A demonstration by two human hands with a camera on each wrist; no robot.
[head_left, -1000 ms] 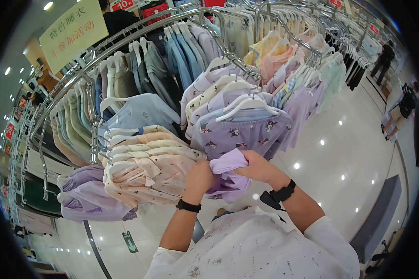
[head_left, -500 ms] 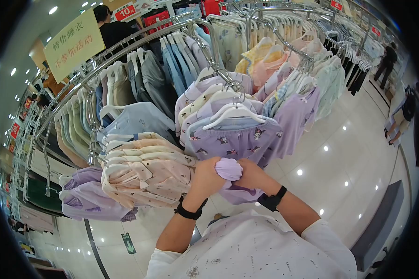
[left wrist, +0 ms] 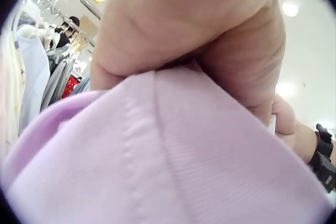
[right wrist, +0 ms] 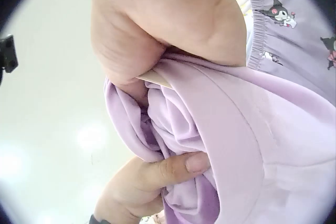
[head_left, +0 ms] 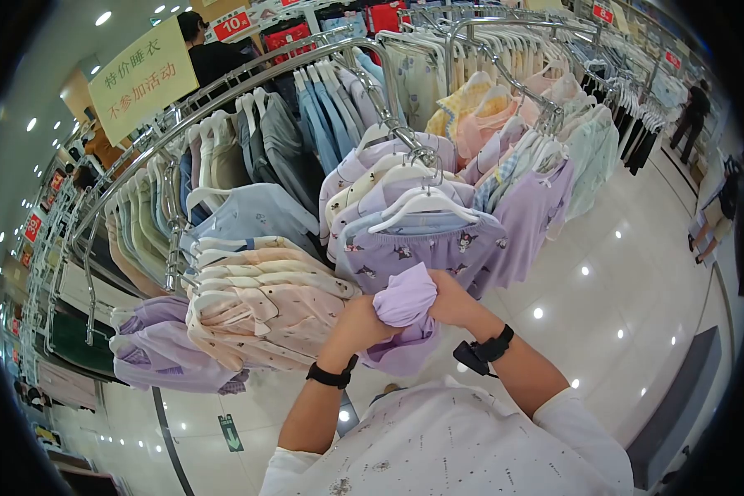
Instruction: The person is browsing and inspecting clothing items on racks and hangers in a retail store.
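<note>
Both hands hold a bunched lilac garment [head_left: 403, 304] in front of a clothes rack. My left hand [head_left: 362, 318] grips its left side, fingers curled into the cloth, and its lower part hangs below the hands. My right hand [head_left: 449, 296] grips the right side. In the left wrist view the left hand [left wrist: 194, 40] closes over the lilac fabric [left wrist: 173, 166], which fills the frame. The right hand [right wrist: 163, 29] in the right wrist view pinches folds of the garment [right wrist: 226, 145], with a left finger [right wrist: 173, 169] pressed in from below. Both wrists carry black bands.
Just behind the hands hangs a purple printed pyjama [head_left: 426, 248] on a white hanger. A curved chrome rack [head_left: 248, 70] carries several pastel garments; peach ones [head_left: 264, 306] hang at the left. A yellow sign [head_left: 145, 78] stands above. A glossy floor [head_left: 628, 273] and people [head_left: 723, 202] lie to the right.
The hands have kept working the lilac cloth: half a second ago it was squeezed into a small wad between them, now a larger fold stands up between the hands.
</note>
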